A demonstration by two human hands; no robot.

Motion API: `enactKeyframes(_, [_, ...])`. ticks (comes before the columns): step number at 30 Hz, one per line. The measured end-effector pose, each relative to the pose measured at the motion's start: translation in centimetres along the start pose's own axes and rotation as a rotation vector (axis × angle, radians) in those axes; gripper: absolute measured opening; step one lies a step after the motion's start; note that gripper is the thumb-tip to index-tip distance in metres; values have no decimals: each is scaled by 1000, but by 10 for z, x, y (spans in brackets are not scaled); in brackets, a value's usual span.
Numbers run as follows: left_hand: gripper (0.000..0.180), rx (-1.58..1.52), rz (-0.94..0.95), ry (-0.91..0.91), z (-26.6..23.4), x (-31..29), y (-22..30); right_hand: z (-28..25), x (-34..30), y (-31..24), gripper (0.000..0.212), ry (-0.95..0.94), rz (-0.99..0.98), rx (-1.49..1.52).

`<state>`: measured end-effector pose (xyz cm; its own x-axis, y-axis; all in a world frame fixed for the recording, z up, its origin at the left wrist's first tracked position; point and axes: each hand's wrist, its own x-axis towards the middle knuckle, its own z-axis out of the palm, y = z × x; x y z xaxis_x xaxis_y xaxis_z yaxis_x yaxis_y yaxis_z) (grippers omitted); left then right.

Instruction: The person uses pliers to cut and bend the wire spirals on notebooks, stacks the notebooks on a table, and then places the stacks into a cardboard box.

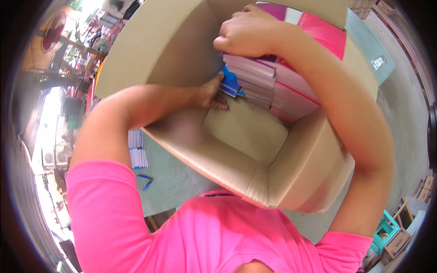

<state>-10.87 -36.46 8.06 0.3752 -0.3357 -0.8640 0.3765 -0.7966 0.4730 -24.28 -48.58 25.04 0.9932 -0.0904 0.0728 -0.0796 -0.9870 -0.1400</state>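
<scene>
A large open cardboard box (309, 157) tilts in front of me, and both my hands are inside it. My left hand (213, 94) is at the small stack of blue notebooks (231, 84), thumb and fingers spread around its near end. Beside that stands a tall pile of purple-covered notebooks (252, 73). My right hand (248, 31) is curled over the top of this pile, with its fingertips hidden. Spiral-bound red notebooks (324, 34) fill the far right of the box, under my right forearm.
The box stands on a grey-green table (170, 182). To its left lie small stacks of purple-edged notebooks (137, 149) and blue-handled pliers (145, 182). A turquoise plastic stool (384, 232) and cardboard cartons (397, 243) stand at the lower right.
</scene>
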Motion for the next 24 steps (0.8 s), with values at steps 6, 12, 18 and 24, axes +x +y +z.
enactKeyframes(6, [51, -278, 301, -78, 14, 82, -22, -10, 5, -19, 40, -75, -5, 24])
enactKeyframes(12, [34, -397, 230, 26, 37, 35, -8, -7, 2, -8, 44, -101, 55, 108])
enactKeyframes(18, [38, -409, 188, -32, 19, 40, -12, -5, 8, -10, 45, -47, 49, 114])
enactKeyframes(24, [37, -399, 176, -27, 17, 41, -11, -8, 10, -11, 45, -107, 53, 116])
